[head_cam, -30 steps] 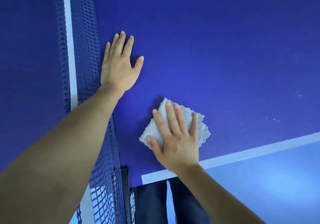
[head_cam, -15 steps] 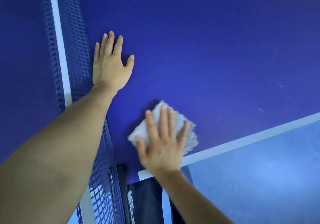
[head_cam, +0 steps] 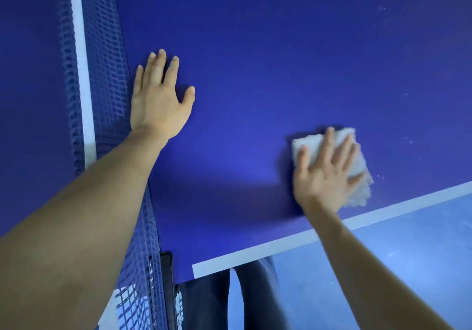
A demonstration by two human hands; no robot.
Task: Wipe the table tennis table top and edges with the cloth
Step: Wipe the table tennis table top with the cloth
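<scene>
The dark blue table tennis table fills most of the view, with a white line along its near edge. A folded white cloth lies flat on the top close to that line. My right hand presses on the cloth with straight, spread fingers. My left hand rests flat on the table top beside the net, fingers straight and holding nothing.
The blue mesh net with its white top band runs up the left side. A black net post clamps the table's near edge. Light blue floor lies beyond the edge. Small white specks dot the top at right.
My right hand has slid the cloth to the right along the near edge, away from the net. My left hand stays planted by the net.
</scene>
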